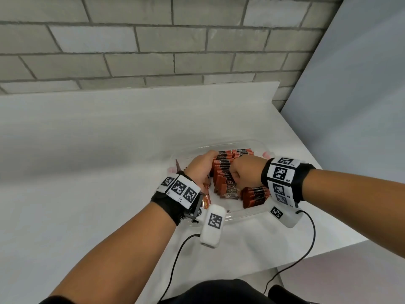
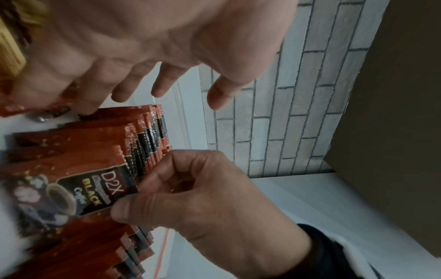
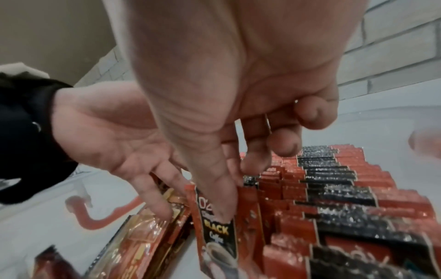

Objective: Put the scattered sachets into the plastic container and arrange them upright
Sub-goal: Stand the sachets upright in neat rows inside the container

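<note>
Most sachets (image 1: 225,170) already stand in rows inside the plastic container (image 1: 252,212). The right hand (image 1: 245,172) pinches the front sachet (image 2: 78,190) upright; the left hand (image 1: 200,170), fingers straight, steadies the row beside it, where a few sachets (image 3: 143,236) lie flat.

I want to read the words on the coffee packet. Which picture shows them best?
The left wrist view: the front coffee packet faces it, reading D2X Black Coffee. The right wrist view shows it edge-on behind a thumb; the head view shows it tiny.

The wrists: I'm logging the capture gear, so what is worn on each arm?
Both forearms are bare. The left wrist band and right wrist band are black, carrying white tiles with black square codes. A white camera box with a black cable hangs from each.
</note>
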{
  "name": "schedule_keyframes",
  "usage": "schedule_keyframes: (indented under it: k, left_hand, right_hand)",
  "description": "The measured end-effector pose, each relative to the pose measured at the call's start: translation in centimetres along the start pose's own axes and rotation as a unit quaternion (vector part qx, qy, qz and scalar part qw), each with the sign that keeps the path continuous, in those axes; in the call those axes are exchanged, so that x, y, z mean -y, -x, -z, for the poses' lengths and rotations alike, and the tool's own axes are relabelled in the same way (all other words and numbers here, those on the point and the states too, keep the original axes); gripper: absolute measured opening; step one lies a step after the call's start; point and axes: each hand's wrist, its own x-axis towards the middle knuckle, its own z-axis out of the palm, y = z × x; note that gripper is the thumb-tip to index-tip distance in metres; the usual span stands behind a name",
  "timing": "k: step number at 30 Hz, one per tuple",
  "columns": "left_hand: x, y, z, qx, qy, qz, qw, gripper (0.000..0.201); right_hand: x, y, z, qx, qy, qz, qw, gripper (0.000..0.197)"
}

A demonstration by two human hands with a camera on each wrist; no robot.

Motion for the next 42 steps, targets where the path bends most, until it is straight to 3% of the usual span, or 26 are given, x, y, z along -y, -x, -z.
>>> schedule_keyframes:
  k: [9, 14, 20, 23, 27, 31, 35, 38, 42]
  left_hand:
    - [0.0, -0.6, 0.6, 0.004, -0.004, 0.032, 0.999, 0.015]
    - [-0.1, -0.6, 0.4, 0.009, -0.019, 0.024, 0.999, 0.015]
    - [0.0, -0.8, 0.2, 0.018, 0.002, 0.019, 1.000, 0.027]
    - [0.0, -0.9, 0.0, 0.017, 0.030, 0.019, 0.999, 0.016]
    - [0.0, -1.0, -0.2, 0.011, 0.050, 0.020, 0.998, 0.023]
    - [-0.1, -1.2, -0.5, 0.015, 0.072, 0.025, 0.997, 0.027]
    - [-0.2, -1.2, -0.5, 0.019, 0.076, 0.032, 0.996, 0.030]
    - [-0.3, -0.9, -0.5, 0.017, 0.066, 0.033, 0.997, 0.031]
    - [-0.4, -0.5, -0.5, 0.031, 0.086, 0.042, 0.995, 0.035]
  right_hand:
    - [0.7, -0.7, 0.2, 0.042, 0.070, -0.008, 0.997, 0.029]
    - [0.6, -0.8, 0.1, 0.047, 0.073, -0.007, 0.996, 0.025]
    - [0.0, -0.5, 0.5, -0.010, 0.028, -0.004, 1.000, 0.024]
    - [0.2, 0.4, 0.4, -0.029, -0.016, 0.024, 0.999, 0.027]
    - [1.3, 1.5, -0.6, 0.057, -0.023, 0.078, 0.995, 0.022]
    - [2.0, 1.2, -1.0, 0.151, 0.073, 0.098, 0.981, 0.029]
    - [2.3, 0.4, -1.0, 0.201, 0.145, 0.091, 0.964, 0.028]
    - [2.2, 0.1, -1.1, 0.215, 0.143, 0.076, 0.963, 0.025]
    - [2.0, 0.2, -1.3, 0.183, 0.143, 0.069, 0.970, 0.031]
